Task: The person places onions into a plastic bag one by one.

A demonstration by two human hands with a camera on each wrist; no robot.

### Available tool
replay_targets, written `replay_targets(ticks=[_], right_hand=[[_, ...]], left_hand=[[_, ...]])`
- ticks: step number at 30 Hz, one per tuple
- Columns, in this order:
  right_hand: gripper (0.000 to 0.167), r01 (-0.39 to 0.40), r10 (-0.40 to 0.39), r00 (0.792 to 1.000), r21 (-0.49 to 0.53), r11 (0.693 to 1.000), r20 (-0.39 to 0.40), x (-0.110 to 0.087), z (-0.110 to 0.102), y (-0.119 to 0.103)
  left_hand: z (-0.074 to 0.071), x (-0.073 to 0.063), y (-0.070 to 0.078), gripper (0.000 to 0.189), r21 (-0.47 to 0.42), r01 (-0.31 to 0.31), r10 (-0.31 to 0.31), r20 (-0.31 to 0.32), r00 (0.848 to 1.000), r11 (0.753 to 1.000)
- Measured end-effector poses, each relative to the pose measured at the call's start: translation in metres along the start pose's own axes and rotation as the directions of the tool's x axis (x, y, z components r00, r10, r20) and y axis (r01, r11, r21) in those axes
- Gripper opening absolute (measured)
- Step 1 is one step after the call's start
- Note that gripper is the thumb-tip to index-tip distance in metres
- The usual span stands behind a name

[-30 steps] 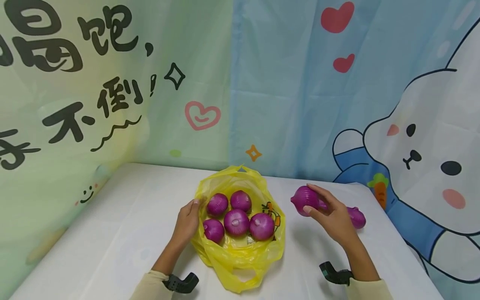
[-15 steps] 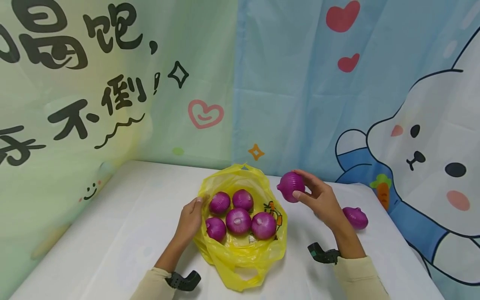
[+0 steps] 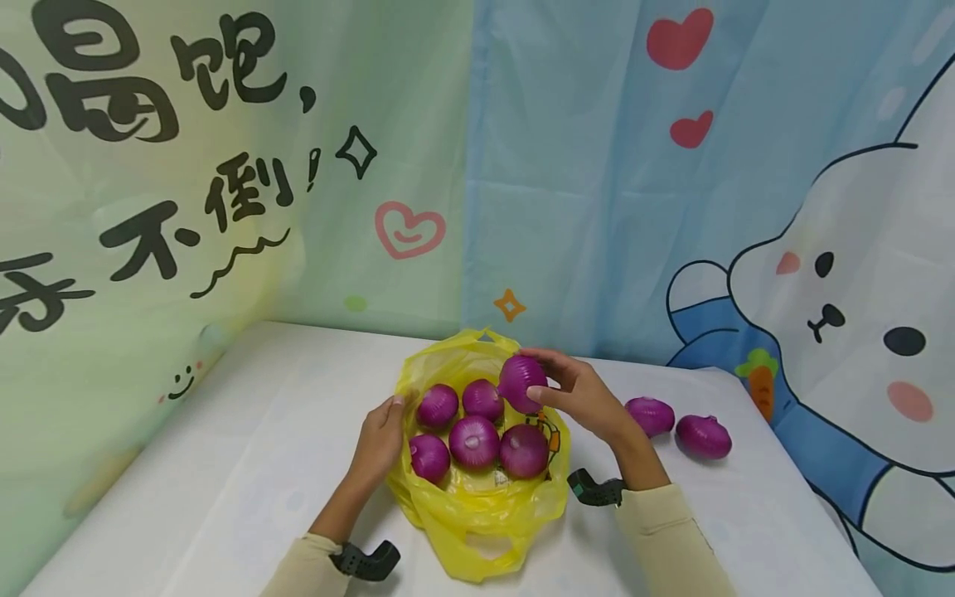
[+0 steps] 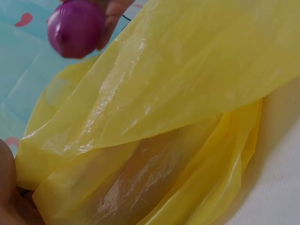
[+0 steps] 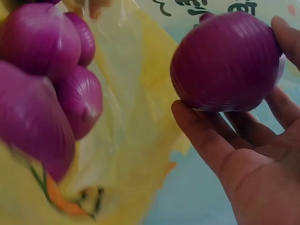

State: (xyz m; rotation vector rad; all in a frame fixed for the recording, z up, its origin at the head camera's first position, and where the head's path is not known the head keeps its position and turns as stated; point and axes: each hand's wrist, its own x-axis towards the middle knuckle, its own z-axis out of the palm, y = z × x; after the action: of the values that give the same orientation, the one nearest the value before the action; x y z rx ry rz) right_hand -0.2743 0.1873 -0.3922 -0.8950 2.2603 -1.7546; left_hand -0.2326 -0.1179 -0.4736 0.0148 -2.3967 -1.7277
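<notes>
A red onion (image 3: 522,383) is held between the thumb and fingers of my right hand (image 3: 585,400), over the back right rim of a yellow plastic bag (image 3: 477,531). The right wrist view shows this onion (image 5: 227,61) with the fingers curled round it. The bag stands with its mouth wide apart, and several red onions (image 3: 473,442) lie inside. At the bag's left rim my left hand (image 3: 379,439) pinches the plastic between thumb and fingers. In the left wrist view the bag's yellow film (image 4: 154,93) covers much of the scene.
Two more red onions lie on the white table (image 3: 246,464) right of the bag: one onion (image 3: 649,416) near the right forearm, another onion (image 3: 704,437) farther right. A printed curtain (image 3: 537,182) hangs behind the table.
My right hand has carried its onion leftward from the right side of the table to above the bag's rim. The left hand has stayed at the bag.
</notes>
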Motion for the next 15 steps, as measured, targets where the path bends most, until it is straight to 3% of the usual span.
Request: replay_targets(ticks=[6, 15], right_hand=[[0.051, -0.01, 0.012, 0.997, -0.017, 1.0, 0.079, 0.017, 0.015, 0.011], [0.051, -0.087, 0.094, 0.991, -0.078, 0.993, 0.097, 0.027, 0.033, 0.016]], left_hand=[[0.0, 0.001, 0.0, 0.047, 0.022, -0.004, 0.004, -0.007, 1.0, 1.0], [0.0, 0.0, 0.002, 0.048, 0.011, 0.0, 0.0, -0.011, 1.0, 1.0]])
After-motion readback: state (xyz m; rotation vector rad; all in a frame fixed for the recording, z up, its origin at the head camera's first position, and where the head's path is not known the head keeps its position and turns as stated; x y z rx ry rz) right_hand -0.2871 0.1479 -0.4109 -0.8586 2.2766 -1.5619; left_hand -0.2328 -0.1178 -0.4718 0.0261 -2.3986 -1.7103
